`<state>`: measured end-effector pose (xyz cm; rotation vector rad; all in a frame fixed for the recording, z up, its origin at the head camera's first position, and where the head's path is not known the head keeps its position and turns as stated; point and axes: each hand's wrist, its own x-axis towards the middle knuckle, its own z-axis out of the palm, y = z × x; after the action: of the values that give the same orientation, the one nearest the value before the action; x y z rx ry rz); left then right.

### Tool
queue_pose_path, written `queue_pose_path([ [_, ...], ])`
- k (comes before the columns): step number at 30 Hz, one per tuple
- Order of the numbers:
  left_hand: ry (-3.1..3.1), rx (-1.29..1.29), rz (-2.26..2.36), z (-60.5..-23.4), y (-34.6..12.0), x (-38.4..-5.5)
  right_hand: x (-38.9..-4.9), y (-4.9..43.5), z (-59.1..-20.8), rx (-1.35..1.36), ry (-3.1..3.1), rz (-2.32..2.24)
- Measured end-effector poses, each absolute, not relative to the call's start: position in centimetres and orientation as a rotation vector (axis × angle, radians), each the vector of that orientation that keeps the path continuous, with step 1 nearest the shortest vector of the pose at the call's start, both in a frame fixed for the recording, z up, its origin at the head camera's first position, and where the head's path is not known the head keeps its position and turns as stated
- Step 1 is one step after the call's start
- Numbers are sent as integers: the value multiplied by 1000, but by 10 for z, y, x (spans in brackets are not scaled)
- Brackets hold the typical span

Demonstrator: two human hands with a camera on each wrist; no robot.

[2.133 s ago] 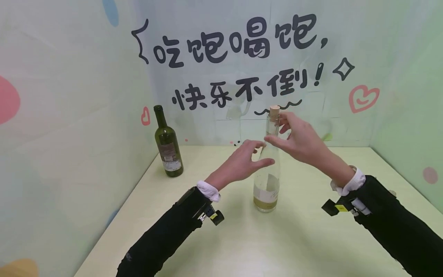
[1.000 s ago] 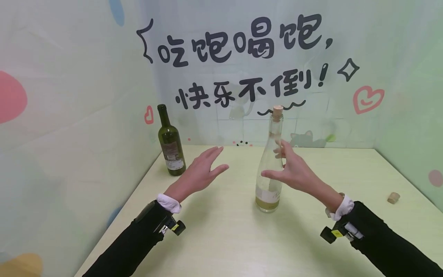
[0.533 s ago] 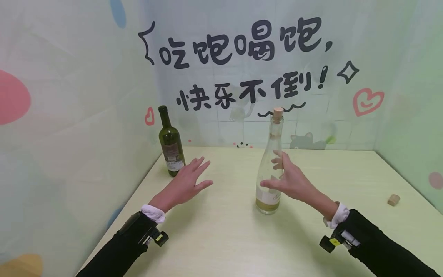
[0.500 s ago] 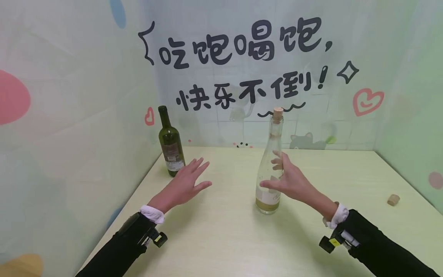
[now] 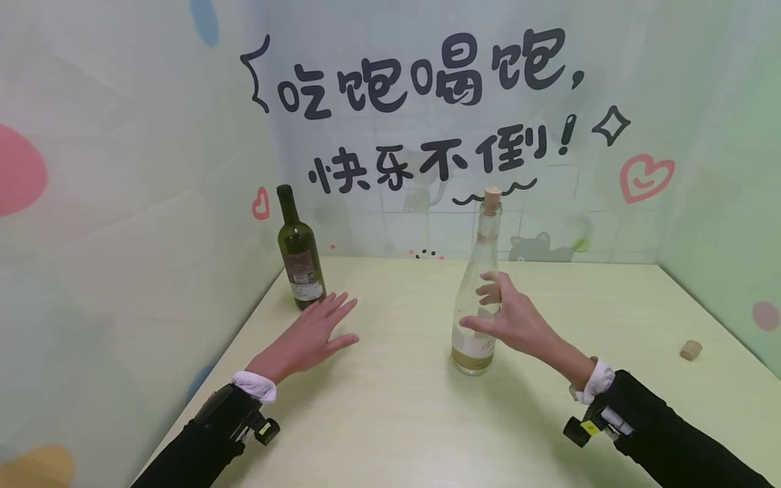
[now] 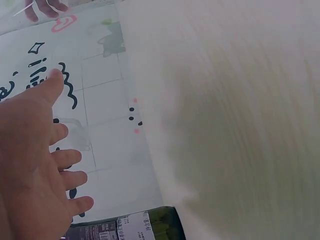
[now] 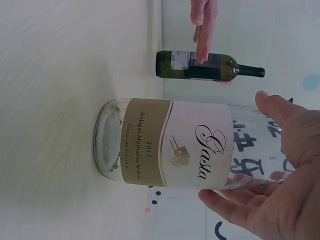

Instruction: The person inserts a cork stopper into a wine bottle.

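A clear glass wine bottle [image 5: 474, 352] stands on the table with a cork [image 5: 492, 197] in its mouth. My right hand [image 5: 518, 322] holds its body above the label [image 7: 172, 145]. The thumb lies across one side, and the fingers curve round the other, partly seen through the glass. Further left, my left hand [image 5: 303, 342] hovers over the table, fingers extended and palm down, holding nothing. Close beyond its fingertips stands a dark green wine bottle [image 5: 300, 261], whose base the hand partly hides in the head view. The left wrist view shows that bottle [image 6: 135, 227] apart from the fingers.
A loose cork [image 5: 691, 350] lies on the table [image 5: 390, 420] at the right. Printed cloth walls close off the back and both sides. The green bottle is near the left wall [image 5: 140, 224].
My right hand has come down from the corked neck to the clear bottle's body. My left hand has left that bottle and moved left toward the green one. The clear bottle leans slightly rightward.
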<state>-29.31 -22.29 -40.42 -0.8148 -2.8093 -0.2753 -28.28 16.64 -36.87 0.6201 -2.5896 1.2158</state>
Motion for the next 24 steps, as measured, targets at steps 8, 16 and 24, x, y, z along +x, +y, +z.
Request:
queue_pose_path([
  [8,-2811,-797,-271,-413,-229,-292,-286,179,-366,591,-2605,1168],
  [16,-2834,-791,-287,-415,-229,-290,-289,198,-367,553,-2627,1158],
  [24,-2844,-789,-288,-420,-231,-290,-293,218,-372,500,-2639,1154],
])
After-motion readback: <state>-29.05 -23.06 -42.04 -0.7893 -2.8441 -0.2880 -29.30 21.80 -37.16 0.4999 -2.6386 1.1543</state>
